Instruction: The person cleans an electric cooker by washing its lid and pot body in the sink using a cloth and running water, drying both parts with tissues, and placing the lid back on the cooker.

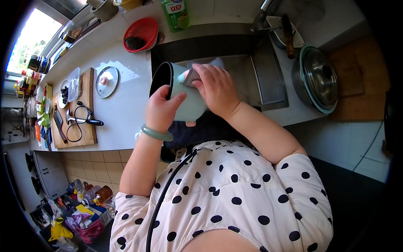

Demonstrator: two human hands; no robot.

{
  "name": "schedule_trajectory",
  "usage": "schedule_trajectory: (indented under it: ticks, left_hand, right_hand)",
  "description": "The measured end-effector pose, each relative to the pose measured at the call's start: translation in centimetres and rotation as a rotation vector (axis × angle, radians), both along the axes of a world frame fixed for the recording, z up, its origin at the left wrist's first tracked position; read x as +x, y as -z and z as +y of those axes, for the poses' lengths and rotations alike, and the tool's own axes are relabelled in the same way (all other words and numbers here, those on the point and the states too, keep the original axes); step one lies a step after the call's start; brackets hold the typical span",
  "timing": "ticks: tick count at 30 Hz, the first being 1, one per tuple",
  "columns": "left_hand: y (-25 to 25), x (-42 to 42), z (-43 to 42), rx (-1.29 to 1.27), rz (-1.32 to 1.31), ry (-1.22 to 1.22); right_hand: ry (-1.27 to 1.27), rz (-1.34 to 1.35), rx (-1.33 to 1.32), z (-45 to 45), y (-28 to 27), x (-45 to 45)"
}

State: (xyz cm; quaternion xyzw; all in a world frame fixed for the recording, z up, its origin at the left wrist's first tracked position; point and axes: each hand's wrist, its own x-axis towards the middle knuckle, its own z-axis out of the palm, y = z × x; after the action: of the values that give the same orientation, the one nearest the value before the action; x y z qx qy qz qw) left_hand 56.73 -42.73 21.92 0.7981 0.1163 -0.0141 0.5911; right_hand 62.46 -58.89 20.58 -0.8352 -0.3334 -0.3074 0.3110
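A pale green pot (187, 103) with a dark inside is tilted on its side over the near left part of the metal sink (241, 75). My left hand (163, 108) grips its rim, the thumb on the outer wall and the fingers hidden inside. Pressed to the pot's outside near a small pale green knob, my right hand (216, 86) holds a grey-brown cloth (192, 77) in bent fingers. Behind that hand, a bluish, partly see-through cloth or bag shows in the sink.
Left of the sink lie a glass lid (107, 82) and a wooden board (86, 132) with utensils and a black cord. Behind stand a red basket (142, 34) and a green bottle (175, 14). A lidded pot (315, 80) is at the right, near the faucet (261, 21).
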Motion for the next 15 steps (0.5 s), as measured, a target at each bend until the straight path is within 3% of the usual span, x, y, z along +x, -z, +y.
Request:
schedule_trajectory:
  ticks: [6,10,13,14,15]
  left_hand:
    - [1.4,-0.4,0.1,0.106,-0.058,-0.004]
    - [-0.3,-0.7,-0.3,0.103,-0.126,0.044]
    - [-0.5,-0.5,-0.3,0.109,-0.168,0.082]
    - [-0.5,-0.3,-0.2,0.118,-0.176,0.089]
    - [-0.2,-0.2,-0.1,0.162,-0.177,0.068]
  right_hand:
    - [-0.233,0.463,-0.11,-0.5,-0.2,1.9]
    - [-0.574,1.156,0.003,-0.8,-2.6,4.1]
    - [-0.545,1.51,-0.026,-1.1,-3.3,5.1]
    - [-0.501,1.474,-0.069,-0.8,-2.8,5.5]
    - [-0.468,1.195,-0.149,-0.4,-2.0,5.3]
